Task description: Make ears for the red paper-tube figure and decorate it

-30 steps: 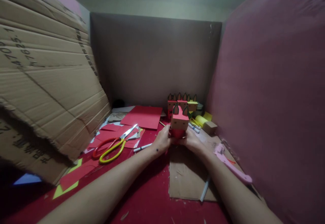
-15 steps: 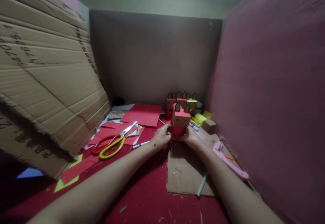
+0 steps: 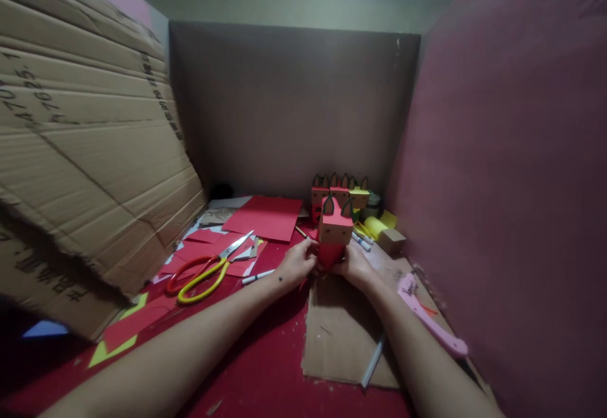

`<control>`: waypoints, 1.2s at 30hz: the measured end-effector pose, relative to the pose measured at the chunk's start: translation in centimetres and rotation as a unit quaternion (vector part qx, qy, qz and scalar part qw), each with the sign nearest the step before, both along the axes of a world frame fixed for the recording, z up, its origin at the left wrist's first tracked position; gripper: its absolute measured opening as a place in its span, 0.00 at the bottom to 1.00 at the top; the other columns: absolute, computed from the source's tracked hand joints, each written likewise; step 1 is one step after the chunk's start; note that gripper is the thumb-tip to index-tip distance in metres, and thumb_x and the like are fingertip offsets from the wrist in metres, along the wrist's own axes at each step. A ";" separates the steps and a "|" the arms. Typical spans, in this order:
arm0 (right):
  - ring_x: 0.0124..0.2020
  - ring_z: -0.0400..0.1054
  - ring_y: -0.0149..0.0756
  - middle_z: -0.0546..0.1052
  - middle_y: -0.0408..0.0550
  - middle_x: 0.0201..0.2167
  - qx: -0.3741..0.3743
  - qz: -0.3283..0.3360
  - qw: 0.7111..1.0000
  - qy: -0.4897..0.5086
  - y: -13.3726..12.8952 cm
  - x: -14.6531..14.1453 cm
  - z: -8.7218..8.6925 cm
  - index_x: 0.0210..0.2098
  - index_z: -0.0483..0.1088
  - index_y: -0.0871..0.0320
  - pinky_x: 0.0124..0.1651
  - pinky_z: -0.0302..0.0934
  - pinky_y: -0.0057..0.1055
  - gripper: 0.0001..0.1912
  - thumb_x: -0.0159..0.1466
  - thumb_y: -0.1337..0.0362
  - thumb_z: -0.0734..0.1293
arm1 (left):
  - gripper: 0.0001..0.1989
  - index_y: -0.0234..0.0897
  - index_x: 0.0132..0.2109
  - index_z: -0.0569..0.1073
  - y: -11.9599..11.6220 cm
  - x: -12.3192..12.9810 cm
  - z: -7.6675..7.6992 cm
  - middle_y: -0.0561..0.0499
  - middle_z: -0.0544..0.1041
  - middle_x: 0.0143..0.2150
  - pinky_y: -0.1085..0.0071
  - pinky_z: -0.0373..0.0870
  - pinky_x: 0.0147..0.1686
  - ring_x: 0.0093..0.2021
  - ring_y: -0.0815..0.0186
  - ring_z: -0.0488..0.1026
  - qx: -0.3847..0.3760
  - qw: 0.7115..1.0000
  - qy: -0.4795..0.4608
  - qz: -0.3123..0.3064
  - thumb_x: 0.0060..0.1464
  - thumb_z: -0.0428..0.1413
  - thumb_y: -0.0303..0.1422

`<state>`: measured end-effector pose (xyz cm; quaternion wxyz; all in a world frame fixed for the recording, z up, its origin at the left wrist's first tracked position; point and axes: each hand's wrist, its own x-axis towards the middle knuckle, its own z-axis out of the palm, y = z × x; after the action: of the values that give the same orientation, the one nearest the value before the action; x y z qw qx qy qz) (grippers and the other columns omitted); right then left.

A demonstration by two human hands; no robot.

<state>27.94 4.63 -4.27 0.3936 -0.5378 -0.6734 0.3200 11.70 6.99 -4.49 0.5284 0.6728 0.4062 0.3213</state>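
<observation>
Between my two hands stands a red paper box figure (image 3: 336, 233) with a cardboard-brown face band and two pointed, green-edged ears. My left hand (image 3: 301, 261) grips its lower left side, fingers bent. On the lower right side, my right hand (image 3: 355, 264) holds it with curled fingers. The figure is upright at the far end of a cardboard sheet (image 3: 348, 342). Right behind it are several similar eared figures (image 3: 339, 193) in red and yellow. A glue stick (image 3: 373, 364) lies on the cardboard, partly hidden by my right forearm.
Scissors (image 3: 213, 269) with red and yellow handles rest on red paper scraps at left, near a large red sheet (image 3: 263, 217). A pink glue gun (image 3: 429, 317) lies at right. Yellow paper (image 3: 374, 226) and markers (image 3: 361, 241) are behind. Cardboard (image 3: 95, 121) leans on the left.
The view has tilted and shifted slightly, so most things sit a little lower. Both hands keep their hold on the red box figure, which leans slightly differently.
</observation>
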 end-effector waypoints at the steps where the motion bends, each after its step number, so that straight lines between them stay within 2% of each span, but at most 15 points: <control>1: 0.45 0.70 0.41 0.71 0.50 0.49 0.000 -0.003 1.000 0.000 0.1 -0.1 -0.1 0.51 0.66 0.60 0.44 0.67 0.43 0.16 0.65 0.61 0.64 | 0.17 0.35 0.53 0.66 0.0 -0.1 -0.1 0.45 0.69 0.52 0.57 0.71 0.44 0.47 0.60 0.71 0.003 1.000 -0.002 0.000 0.59 0.53 0.36; 3: 0.45 0.70 0.41 0.71 0.50 0.49 0.002 -0.009 1.000 0.003 0.1 -0.3 -0.2 0.51 0.66 0.60 0.44 0.67 0.43 0.16 0.65 0.61 0.64 | 0.16 0.34 0.53 0.67 0.1 -0.2 -0.3 0.45 0.70 0.50 0.59 0.71 0.43 0.45 0.61 0.72 0.011 1.000 -0.008 -0.002 0.59 0.53 0.36; 7: 0.45 0.70 0.41 0.71 0.51 0.50 0.009 -0.026 1.000 0.012 0.1 -0.8 -0.3 0.51 0.66 0.59 0.44 0.67 0.43 0.16 0.65 0.61 0.64 | 0.12 0.32 0.47 0.68 0.2 -0.4 -0.7 0.52 0.75 0.30 0.70 0.71 0.30 0.27 0.68 0.73 0.035 0.999 -0.030 -0.001 0.55 0.50 0.25; 9: 0.45 0.70 0.41 0.71 0.51 0.50 0.011 -0.033 0.999 0.014 0.0 -0.9 -0.3 0.51 0.66 0.59 0.44 0.67 0.43 0.16 0.65 0.61 0.64 | 0.13 0.32 0.44 0.69 0.4 -0.5 -1.0 0.55 0.74 0.24 0.73 0.69 0.27 0.24 0.69 0.72 0.042 0.998 -0.045 -0.001 0.50 0.49 0.23; 15: 0.44 0.70 0.41 0.71 0.51 0.49 0.027 -0.035 0.999 0.017 -0.5 -1.1 -0.4 0.51 0.66 0.59 0.44 0.67 0.43 0.16 0.65 0.61 0.64 | 0.12 0.34 0.41 0.69 0.6 -0.8 -1.7 0.55 0.75 0.24 0.74 0.68 0.26 0.23 0.69 0.73 0.046 0.995 -0.085 -0.009 0.47 0.49 0.26; 22: 0.44 0.70 0.40 0.71 0.51 0.49 0.040 -0.030 0.998 0.033 -0.7 -1.6 -0.1 0.51 0.66 0.59 0.44 0.67 0.42 0.16 0.65 0.61 0.64 | 0.09 0.34 0.38 0.68 0.2 -0.6 -1.7 0.56 0.73 0.22 0.75 0.66 0.24 0.21 0.70 0.70 0.040 0.994 -0.102 0.009 0.46 0.50 0.26; 36: 0.44 0.70 0.40 0.71 0.51 0.49 0.041 -0.047 0.998 0.007 -0.6 -1.5 -1.0 0.51 0.66 0.59 0.44 0.67 0.42 0.16 0.65 0.61 0.64 | 0.13 0.33 0.43 0.66 -0.2 -0.3 -1.2 0.56 0.72 0.21 0.74 0.67 0.24 0.21 0.69 0.71 0.009 0.994 -0.103 0.024 0.46 0.50 0.26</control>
<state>26.40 4.07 -5.30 0.4347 -0.5501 -0.6572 0.2766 11.43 6.75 -5.66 0.5533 0.6310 0.3624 0.4055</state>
